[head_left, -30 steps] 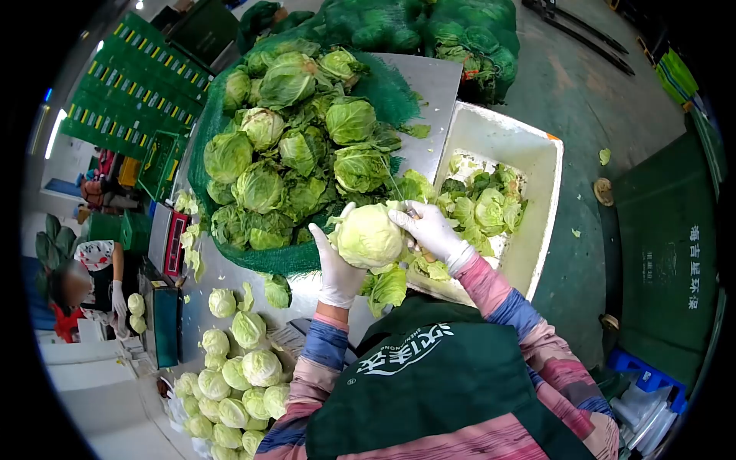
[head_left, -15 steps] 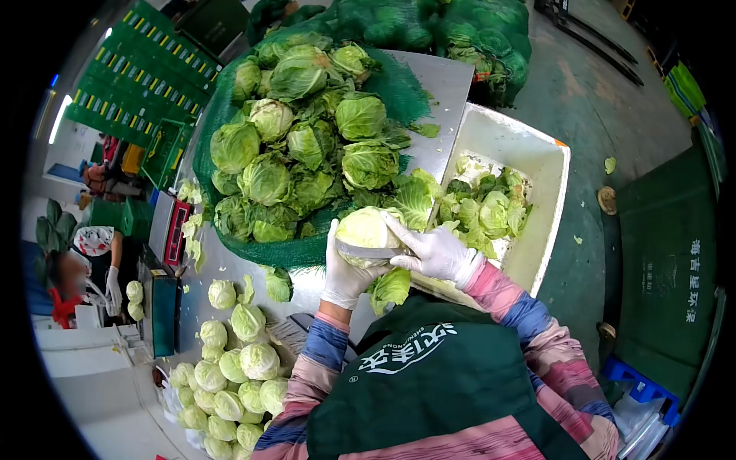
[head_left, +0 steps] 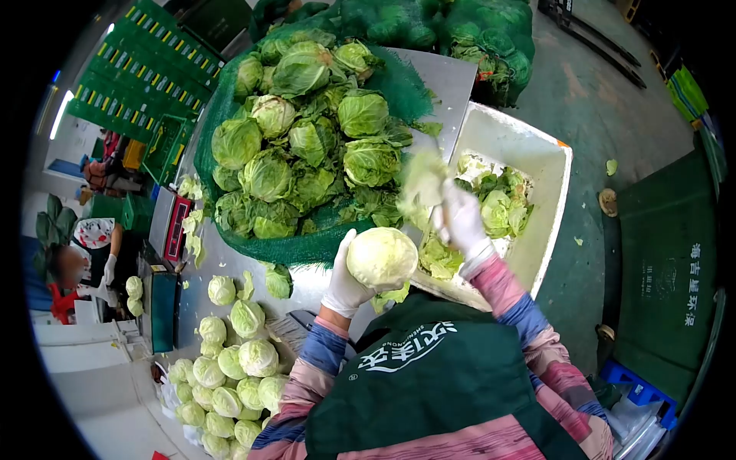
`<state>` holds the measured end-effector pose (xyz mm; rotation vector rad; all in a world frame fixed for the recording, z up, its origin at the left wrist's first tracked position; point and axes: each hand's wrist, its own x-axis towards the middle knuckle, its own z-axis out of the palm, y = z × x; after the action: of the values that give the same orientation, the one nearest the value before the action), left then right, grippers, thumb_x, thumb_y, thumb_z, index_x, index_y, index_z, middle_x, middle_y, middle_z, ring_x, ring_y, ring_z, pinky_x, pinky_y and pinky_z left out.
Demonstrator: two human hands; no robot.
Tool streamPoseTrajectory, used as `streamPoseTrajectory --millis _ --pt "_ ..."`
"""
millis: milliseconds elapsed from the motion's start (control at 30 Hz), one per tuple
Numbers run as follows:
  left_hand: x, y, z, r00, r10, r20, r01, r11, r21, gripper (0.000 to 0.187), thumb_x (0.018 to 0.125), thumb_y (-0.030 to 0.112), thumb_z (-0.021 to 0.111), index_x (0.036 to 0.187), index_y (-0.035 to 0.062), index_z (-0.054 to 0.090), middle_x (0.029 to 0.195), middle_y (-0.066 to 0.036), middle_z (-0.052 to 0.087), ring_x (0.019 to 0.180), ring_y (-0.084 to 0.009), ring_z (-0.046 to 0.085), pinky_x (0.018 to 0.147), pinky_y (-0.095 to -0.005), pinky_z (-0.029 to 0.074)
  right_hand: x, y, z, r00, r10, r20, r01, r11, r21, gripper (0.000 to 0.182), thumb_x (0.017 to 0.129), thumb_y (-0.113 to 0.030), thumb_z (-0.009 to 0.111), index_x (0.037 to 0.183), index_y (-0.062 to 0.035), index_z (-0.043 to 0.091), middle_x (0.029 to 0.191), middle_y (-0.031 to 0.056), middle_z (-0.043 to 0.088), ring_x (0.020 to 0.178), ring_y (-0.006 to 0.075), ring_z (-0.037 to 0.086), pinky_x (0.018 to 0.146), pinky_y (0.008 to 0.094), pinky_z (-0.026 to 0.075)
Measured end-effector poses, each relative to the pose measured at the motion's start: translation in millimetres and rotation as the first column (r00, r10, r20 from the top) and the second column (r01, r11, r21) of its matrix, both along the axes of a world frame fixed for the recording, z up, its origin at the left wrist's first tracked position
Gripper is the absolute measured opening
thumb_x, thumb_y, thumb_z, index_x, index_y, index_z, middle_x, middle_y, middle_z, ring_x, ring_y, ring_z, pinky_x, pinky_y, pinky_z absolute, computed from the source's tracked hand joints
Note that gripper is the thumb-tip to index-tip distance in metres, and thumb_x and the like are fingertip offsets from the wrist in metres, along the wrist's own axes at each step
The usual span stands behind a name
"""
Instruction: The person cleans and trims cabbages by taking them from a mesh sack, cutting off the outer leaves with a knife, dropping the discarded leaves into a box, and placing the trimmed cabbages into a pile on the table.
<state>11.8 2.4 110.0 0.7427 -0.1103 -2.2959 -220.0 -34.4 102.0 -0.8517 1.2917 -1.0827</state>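
Observation:
My left hand (head_left: pixel 346 277), in a white glove, cups a pale trimmed cabbage (head_left: pixel 382 258) from its left side and underneath. To the right, my gloved right hand (head_left: pixel 464 220) is closed, above the near-left side of a white foam box (head_left: pixel 553 207). It is smeared by motion; the knife it gripped a moment ago is lost in the blur. Just left of its fingers is a blurred pale-green cabbage leaf (head_left: pixel 423 182). Loose cut leaves (head_left: pixel 502 211) lie inside the box. Beyond my left hand, untrimmed cabbages (head_left: pixel 310 142) are heaped on green netting (head_left: pixel 287 254).
Trimmed cabbages (head_left: pixel 228 383) are piled at the lower left of the metal table (head_left: pixel 445 77). A red-framed scale (head_left: pixel 178 218) stands at its left edge. Full net sacks (head_left: pixel 491 50) are behind. Another person (head_left: pixel 96 253) works at far left; a large green bin (head_left: pixel 667 245) is at right.
My right hand has swung up and right, away from the cabbage, with a leaf beside it. The knife blade no longer lies across the cabbage, which my left hand now holds alone.

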Motion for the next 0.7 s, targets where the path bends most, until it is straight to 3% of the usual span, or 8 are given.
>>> streamPoseTrajectory --millis 67,100,167,267,367,467,533,700 --pt "2.4 4.7 1.0 1.0 -0.01 0.012 0.01 1.0 -0.017 0.07 0.092 0.061 0.036 0.135 0.0062 0.044 0.135 -0.015 0.051 0.123 -0.0362 0.049 0.099 -0.0559 0.042 -36.6 -18.6 -22.9 0.983 -0.017 -0.185 0.029 0.997 0.064 0.051 0.097 -0.049 0.044 0.111 -0.0021 0.059 0.057 0.004 0.058 0.041 0.0096 0.049 0.039 0.0255 0.043" --pt "3.2 3.5 -1.6 0.997 0.052 0.061 -0.05 0.998 -0.024 0.069 0.093 0.059 0.038 0.135 0.0056 0.044 0.134 -0.015 0.051 0.122 -0.0341 0.05 0.101 -0.0515 0.041 -42.0 -22.5 -24.7 0.644 -0.078 -0.761 -0.026 0.992 -0.124 0.057 0.095 -0.046 0.051 0.133 -0.0043 0.047 0.067 0.0071 0.064 0.051 0.0137 0.057 0.05 0.0288 0.05" --pt "2.5 1.7 -1.8 0.988 0.117 0.102 -0.114 0.993 -0.037 0.068 0.093 0.058 0.039 0.135 0.005 0.044 0.133 -0.015 0.052 0.122 -0.032 0.051 0.103 -0.047 0.04 -41.8 -13.4 -28.5 0.724 0.015 -0.69 -0.072 0.996 -0.054 0.064 0.092 -0.046 0.056 0.14 -0.0079 0.038 0.076 0.0089 0.067 0.058 0.0176 0.061 0.057 0.0312 0.052" --pt "-0.3 2.7 0.1 0.689 0.283 0.667 0.42 0.593 -0.686 0.061 0.096 0.051 0.039 0.135 0.0044 0.043 0.13 -0.015 0.055 0.121 -0.0291 0.052 0.105 -0.0402 0.039 -4.6 18.3 14.8 0.938 0.232 -0.257 -0.275 0.95 -0.148 0.085 0.084 -0.044 0.067 0.15 -0.0126 0.022 0.103 0.0134 0.068 0.075 0.0267 0.067 0.07 0.0366 0.054" --pt "2.3 -1.3 -22.1 0.788 0.186 0.587 0.314 0.699 -0.642 0.051 0.1 0.042 0.038 0.135 0.005 0.044 0.132 -0.014 0.053 0.121 -0.028 0.051 0.106 -0.0398 0.037 18.3 30.8 8.4 0.839 0.236 -0.491 -0.447 0.812 -0.374 0.09 0.082 -0.039 0.071 0.15 -0.0121 0.02 0.115 0.0148 0.064 0.078 0.0212 0.067 0.07 0.0319 0.054" --pt "0.5 -8.6 -20.8 0.986 0.123 -0.113 -0.133 0.987 -0.091 0.045 0.102 0.035 0.037 0.135 0.0048 0.044 0.137 -0.013 0.049 0.126 -0.0271 0.046 0.109 -0.0403 0.034 23.7 30.9 -10.6 0.812 0.266 -0.52 -0.508 0.761 -0.404 0.088 0.081 -0.034 0.074 0.149 -0.0102 0.024 0.117 0.0126 0.062 0.071 0.0128 0.063 0.062 0.0242 0.051" --pt "-1.4 -7.6 -11.6 0.98 0.196 0.035 -0.186 0.965 -0.182 0.046 0.104 0.037 0.03 0.132 0.004 0.046 0.142 -0.012 0.044 0.129 -0.0264 0.042 0.11 -0.0424 0.032 22.7 31.4 -7.4 0.852 0.502 0.149 -0.499 0.865 -0.056 0.085 0.08 -0.032 0.075 0.147 -0.0074 0.028 0.104 0.008 0.064 0.059 0.0087 0.057 0.051 0.0206 0.046" --pt "7.7 -5.3 -6.7 0.909 0.338 -0.242 -0.367 0.927 -0.082 0.056 0.098 0.047 0.042 0.138 0.0084 0.037 0.146 -0.011 0.039 0.137 -0.0279 0.031 0.113 -0.0532 0.019 20.1 35.3 -24.1 0.711 0.216 0.669 -0.276 0.961 -0.017 0.044 0.088 -0.039 0.066 0.108 -0.0015 0.054 0.057 0.0019 0.051 0.041 0.0096 0.045 0.039 0.0229 0.038"
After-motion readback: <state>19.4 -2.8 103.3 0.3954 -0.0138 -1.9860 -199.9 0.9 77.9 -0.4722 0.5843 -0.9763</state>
